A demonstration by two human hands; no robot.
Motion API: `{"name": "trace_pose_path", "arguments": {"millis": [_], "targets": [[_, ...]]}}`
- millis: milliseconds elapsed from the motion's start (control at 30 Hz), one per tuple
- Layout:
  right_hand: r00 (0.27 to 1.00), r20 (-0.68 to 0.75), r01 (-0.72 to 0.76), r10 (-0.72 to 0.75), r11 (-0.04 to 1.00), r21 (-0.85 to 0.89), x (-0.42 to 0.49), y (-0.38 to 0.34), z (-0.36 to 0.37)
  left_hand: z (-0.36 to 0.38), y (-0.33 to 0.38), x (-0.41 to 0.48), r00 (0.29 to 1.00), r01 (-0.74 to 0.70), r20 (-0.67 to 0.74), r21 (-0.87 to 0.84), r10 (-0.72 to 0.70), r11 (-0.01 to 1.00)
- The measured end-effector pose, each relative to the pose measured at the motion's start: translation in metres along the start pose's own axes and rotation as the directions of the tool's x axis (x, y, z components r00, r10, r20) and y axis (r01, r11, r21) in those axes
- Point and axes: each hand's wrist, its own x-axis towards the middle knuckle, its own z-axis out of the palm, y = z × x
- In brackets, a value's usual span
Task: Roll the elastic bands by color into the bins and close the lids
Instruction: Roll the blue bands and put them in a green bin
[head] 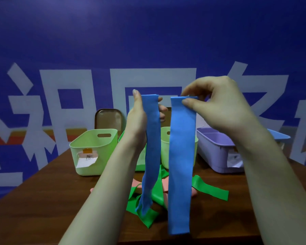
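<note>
Both hands are raised above the table, each holding the top end of a hanging blue elastic band. My left hand (139,115) grips the narrower-looking, twisted blue band (151,147). My right hand (217,103) pinches the flat, wider blue band (181,165) between thumb and fingers. Green bands (208,189) and pink bands (137,184) lie tangled on the wooden table (42,200) beneath. Behind stand a light green bin (94,151), a second light green bin (165,147) partly hidden by the bands, and a lilac bin (215,149) with dividers.
A brown lid (108,121) leans upright behind the left green bin. A blue lid (279,136) lies behind the lilac bin at the right. Paper labels are stuck on the bin fronts. A blue wall with large pale letters rises just behind the table.
</note>
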Motion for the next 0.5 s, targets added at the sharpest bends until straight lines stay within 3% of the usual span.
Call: {"name": "trace_pose_path", "arguments": {"millis": [100,267,500], "targets": [[1.0,0.002,0.012,-0.012,0.976,0.217,0.0,-0.007,0.009,-0.003,0.005,-0.004,0.999,0.045,0.02,0.033,-0.046,0.998],[0.998,0.063,-0.006,-0.021,0.912,0.411,0.002,-0.013,0.023,-0.008,0.013,-0.012,0.991,0.086,0.091,0.11,-0.096,0.99],[1.0,0.013,0.009,-0.016,0.912,0.409,0.009,-0.013,0.029,-0.011,0.013,-0.017,0.981,0.082,0.168,0.094,-0.097,0.992]]}}
